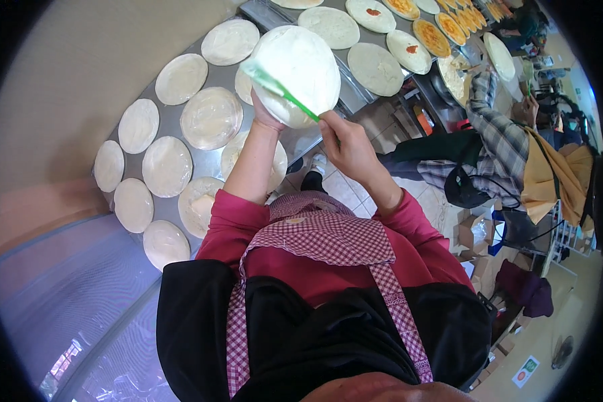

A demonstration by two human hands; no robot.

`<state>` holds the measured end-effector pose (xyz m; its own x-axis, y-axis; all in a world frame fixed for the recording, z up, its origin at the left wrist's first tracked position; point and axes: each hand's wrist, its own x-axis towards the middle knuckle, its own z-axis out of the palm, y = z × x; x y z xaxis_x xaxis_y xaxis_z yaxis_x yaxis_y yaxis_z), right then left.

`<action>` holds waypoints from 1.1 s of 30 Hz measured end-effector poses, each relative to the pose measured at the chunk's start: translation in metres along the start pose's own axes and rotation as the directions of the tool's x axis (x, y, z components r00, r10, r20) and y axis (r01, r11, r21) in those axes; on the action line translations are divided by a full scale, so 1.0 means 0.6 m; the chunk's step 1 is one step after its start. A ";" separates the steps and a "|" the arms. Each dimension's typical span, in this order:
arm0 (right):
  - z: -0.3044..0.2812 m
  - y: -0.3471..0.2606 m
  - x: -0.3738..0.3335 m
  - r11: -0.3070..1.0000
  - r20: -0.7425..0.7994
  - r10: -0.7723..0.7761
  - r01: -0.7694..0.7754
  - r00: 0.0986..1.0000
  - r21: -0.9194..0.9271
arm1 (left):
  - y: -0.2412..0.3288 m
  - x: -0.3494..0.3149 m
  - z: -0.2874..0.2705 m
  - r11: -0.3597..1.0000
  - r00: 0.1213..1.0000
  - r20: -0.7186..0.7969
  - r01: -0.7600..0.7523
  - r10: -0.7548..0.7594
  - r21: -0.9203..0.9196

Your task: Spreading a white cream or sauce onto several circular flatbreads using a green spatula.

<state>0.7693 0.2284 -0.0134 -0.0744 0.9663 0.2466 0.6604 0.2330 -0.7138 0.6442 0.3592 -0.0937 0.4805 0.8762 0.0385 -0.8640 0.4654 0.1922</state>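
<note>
My left hand (266,115) supports a bright white round (305,63) from below, above the near edge of the metal table (208,161). Its lower rim looks thick, and I cannot tell whether it is a dough base or a filled bowl. Most of my left fingers are hidden under it. My right hand (350,146) grips the green handle of a spatula-like tool (291,98), whose pale, blurred head lies across the round's left side. Several pale dough rounds (212,118) cover the table to the left, some looking wrapped in clear film.
Further rounds lie on the table ahead, some with red sauce (373,13) and others spread orange (431,37). At right, a person in a plaid shirt (492,134) works beside a large bowl (454,79). Cardboard boxes (474,231) stand behind that person.
</note>
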 end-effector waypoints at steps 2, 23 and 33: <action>-0.012 0.000 0.002 0.999 -0.012 -0.032 0.032 0.999 0.027 | 0.001 -0.002 -0.012 0.999 0.998 0.052 0.021 -0.019 -0.043; -0.074 0.033 -0.002 0.995 -0.275 0.095 -0.093 0.957 0.022 | -0.043 -0.008 -0.043 0.985 0.993 0.116 0.042 -0.023 -0.165; -0.078 0.032 -0.015 0.999 -0.040 0.039 -0.038 0.998 0.024 | -0.075 -0.015 -0.042 0.999 0.995 -0.092 0.035 -0.033 0.025</action>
<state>0.8179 0.2193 0.0014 -0.0184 0.9693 0.2451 0.6447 0.1989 -0.7381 0.6749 0.3333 -0.1276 0.4923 0.8684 -0.0586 -0.8426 0.4924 0.2180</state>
